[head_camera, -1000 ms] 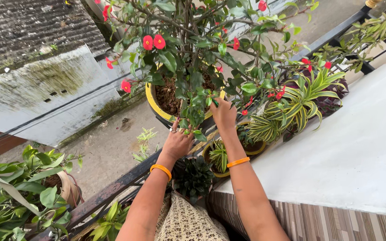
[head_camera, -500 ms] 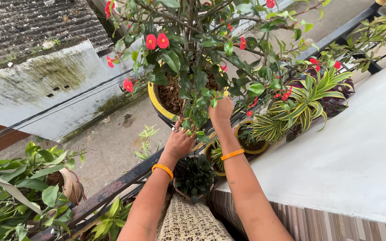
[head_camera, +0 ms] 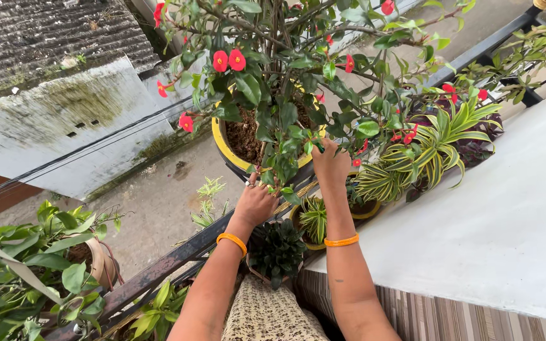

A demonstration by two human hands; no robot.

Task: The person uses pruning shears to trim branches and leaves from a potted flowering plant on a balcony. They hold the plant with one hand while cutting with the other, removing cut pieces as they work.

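A bushy plant with red flowers (head_camera: 229, 60) grows in a black pot with a yellow rim (head_camera: 221, 140) standing on a dark railing. My left hand (head_camera: 254, 203) reaches up at the pot's front edge, its fingers closed around a low leafy stem (head_camera: 272, 172). My right hand (head_camera: 331, 165) is just to the right, at the pot's rim, fingertips pinched on a small leafy twig (head_camera: 313, 146). Each wrist carries an orange bangle. The fingertips are partly hidden by leaves.
A small dark-leaved potted plant (head_camera: 277, 249) and a striped one in a yellow pot (head_camera: 314, 218) sit below my hands. A larger yellow-striped plant (head_camera: 434, 142) stands to the right beside a white ledge (head_camera: 507, 221). The railing (head_camera: 159, 271) drops off to a yard; broad-leaved plants (head_camera: 33, 265) are at lower left.
My right hand has shifted a little to the right and kept its pinch on the foliage. My left hand has stayed at the pot's front edge.
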